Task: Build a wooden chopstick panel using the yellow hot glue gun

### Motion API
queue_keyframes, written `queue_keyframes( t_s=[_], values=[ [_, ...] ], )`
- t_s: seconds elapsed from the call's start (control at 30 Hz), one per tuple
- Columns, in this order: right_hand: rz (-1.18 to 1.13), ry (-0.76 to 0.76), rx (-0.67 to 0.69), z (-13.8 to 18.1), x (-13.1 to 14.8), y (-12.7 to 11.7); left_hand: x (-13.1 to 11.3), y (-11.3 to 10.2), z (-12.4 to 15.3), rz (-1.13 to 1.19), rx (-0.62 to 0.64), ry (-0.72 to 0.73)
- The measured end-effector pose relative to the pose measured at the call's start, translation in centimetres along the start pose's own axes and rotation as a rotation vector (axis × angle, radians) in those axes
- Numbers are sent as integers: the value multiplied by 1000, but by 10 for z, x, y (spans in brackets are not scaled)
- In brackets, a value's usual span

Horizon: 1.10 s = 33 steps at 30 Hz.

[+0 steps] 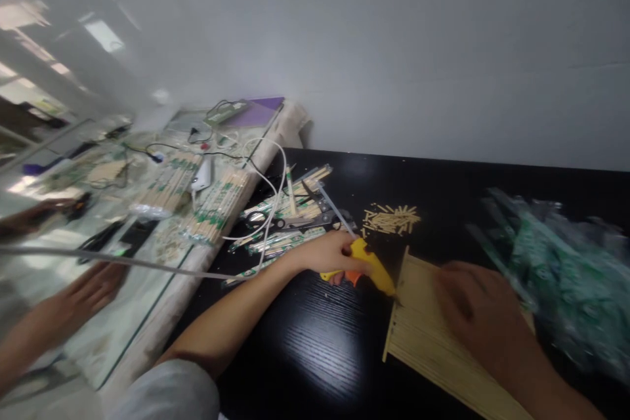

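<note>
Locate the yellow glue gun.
In the head view, the yellow glue gun is right of centre, in the left hand, beside the left edge of the wooden-stick panel.

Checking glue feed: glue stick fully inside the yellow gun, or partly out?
Partly out: a pale length of glue stick juts from the back of the yellow glue gun in the left hand.

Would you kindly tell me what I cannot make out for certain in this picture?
In the head view:
Right hand: blurred, so fingertip contact with the stick panel is unclear.
Stick panel: partly covered by that hand; its near end is cut off by the bottom edge.
Left hand: some fingers hidden behind the glue gun it holds.
Green plastic pile: blurred, contents unclear.
Co-worker's forearm: cut off by the left edge.
</note>
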State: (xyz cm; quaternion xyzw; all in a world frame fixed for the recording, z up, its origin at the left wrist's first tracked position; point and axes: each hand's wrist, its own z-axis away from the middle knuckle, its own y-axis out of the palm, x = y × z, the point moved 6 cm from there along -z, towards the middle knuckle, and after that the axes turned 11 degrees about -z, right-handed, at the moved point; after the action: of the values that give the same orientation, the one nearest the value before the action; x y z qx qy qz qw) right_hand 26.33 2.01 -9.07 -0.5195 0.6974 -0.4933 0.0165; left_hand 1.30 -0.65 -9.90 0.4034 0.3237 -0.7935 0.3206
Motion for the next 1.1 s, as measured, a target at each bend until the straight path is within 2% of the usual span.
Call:
queue_keyframes(
  t_s=[0.17,0.5,0.97,1.1],
  values=[
    [-17,99,37,1,5,1,2,-1,2,-40,-32,-71],
    [-82,159,54,-3,10,0,7,-1,1,-32,-13,-103],
    [-108,160,63,-5,13,-1,8,-6,-2,-9,-212,-189],
    [-114,167,75,-6,13,0,10,-7,-3,-1,-233,-209]
  ],
)
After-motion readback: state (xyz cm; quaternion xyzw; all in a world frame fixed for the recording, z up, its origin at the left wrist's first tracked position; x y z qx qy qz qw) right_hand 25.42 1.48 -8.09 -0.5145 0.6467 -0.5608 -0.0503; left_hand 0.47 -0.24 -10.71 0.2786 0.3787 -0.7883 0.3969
